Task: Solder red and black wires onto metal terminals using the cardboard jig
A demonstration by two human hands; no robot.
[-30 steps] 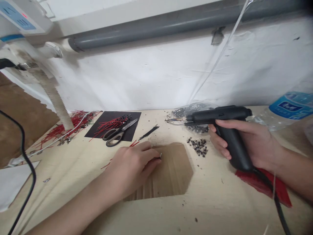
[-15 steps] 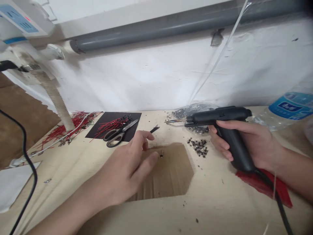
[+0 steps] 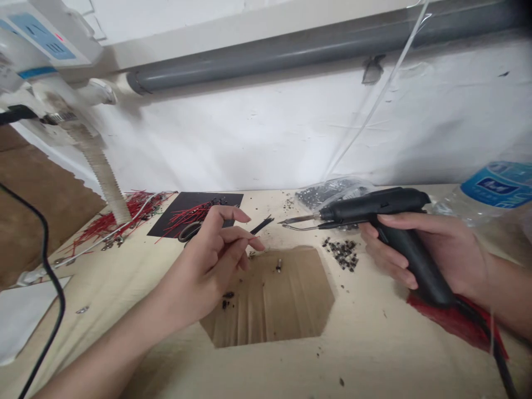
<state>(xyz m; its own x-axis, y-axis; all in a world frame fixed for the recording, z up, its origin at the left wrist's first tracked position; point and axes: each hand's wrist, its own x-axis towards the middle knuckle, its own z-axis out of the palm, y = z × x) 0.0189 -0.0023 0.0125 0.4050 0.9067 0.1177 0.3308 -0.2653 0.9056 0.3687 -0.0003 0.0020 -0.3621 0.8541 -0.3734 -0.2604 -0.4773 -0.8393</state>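
Note:
My right hand is wrapped round the grip of a black pistol-shaped soldering gun. Its metal tip and thin feed tube point left, above the table. Over the left part of a piece of brown cardboard, my left hand has thumb and fingers brought together; whatever is between them, if anything, is too small to make out. On the cardboard stands a small metal-and-black component, to the right of those fingertips. Thin black wires lie just beyond the left fingers.
Scissors, partly hidden, and red wires lie on a black sheet. More red wires are heaped at left. Small components lie near a clear bag. A bottle is at right, a red piece under my right wrist.
My left hand has drawn back left from beside the small component, and its thumb and fingers have closed together. The soldering gun stays in my right hand; the view has shifted slightly.

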